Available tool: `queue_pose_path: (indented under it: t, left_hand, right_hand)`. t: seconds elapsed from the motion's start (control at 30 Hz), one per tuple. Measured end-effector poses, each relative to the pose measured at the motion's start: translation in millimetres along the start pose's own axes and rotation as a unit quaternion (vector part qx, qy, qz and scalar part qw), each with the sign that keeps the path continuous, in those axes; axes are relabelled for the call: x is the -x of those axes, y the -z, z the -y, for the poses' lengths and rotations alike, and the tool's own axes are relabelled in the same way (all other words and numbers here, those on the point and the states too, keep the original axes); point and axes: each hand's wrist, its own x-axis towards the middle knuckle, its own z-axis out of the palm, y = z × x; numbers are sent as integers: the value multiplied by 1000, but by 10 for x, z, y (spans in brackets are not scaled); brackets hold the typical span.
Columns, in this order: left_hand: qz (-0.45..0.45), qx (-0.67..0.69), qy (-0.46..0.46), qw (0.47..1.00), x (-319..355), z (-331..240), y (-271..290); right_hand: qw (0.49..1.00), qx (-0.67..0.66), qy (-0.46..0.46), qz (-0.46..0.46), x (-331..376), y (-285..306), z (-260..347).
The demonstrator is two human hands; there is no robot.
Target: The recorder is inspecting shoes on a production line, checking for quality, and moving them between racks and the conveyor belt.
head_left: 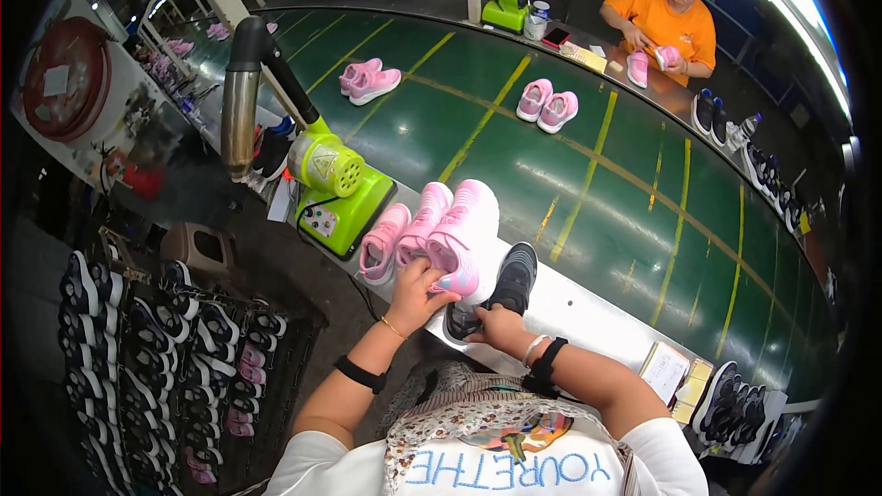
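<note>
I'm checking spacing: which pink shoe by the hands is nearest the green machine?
The leftmost pink shoe, beside the green machine; the middle shoe and rightmost shoe are farther.

The near ledge (588,317) borders the conveyor belt (625,253). Along it, left to right: blower (354,216), three sneakers (427,220) abreast, a separate sneaker (514,280), paper sheet (666,369), row of shoes (730,404). Left hand (415,294) at the rightmost of the three; right hand (499,323) at the separate sneaker's near end, where I noted what may be a second shoe, partly hidden. Two pairs stand on the belt, left pair (375,85) and right pair (558,112). Beyond, a co-worker (666,18) sits right of another blower (505,5). Stacked shoes (147,358) occupy the lower left.
</note>
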Motion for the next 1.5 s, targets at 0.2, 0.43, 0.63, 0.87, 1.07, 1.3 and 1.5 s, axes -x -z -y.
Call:
queue_pose_path:
  t: [0.2,0.43,0.63,0.87,1.07,1.3,1.5]
  left_hand:
    - [109,-93,-57,988,9,308,-362]
    - [336,-260,-23,905,104,553,-520]
    - [506,-254,62,822,-992,81,-492]
    - [378,-268,-53,885,-2536,515,-1581]
    - [339,-359,44,868,-3655,843,-2489]
    - [359,-381,133,842,-4346,918,-3119]
    - [349,-349,144,857,-4307,1335,-3287]
  right_hand:
    - [984,33,-88,-152,957,100,-504]
    - [970,64,-179,-154,2000,-12,-1187]
    - [959,79,-218,-164,2139,-141,-1296]
    - [961,31,-201,-189,2158,-149,-1393]
    - [954,21,-228,-192,2110,-128,-1396]
    - [953,-3,-251,-172,2100,-96,-1367]
    - [959,7,-238,-154,2109,-67,-1331]
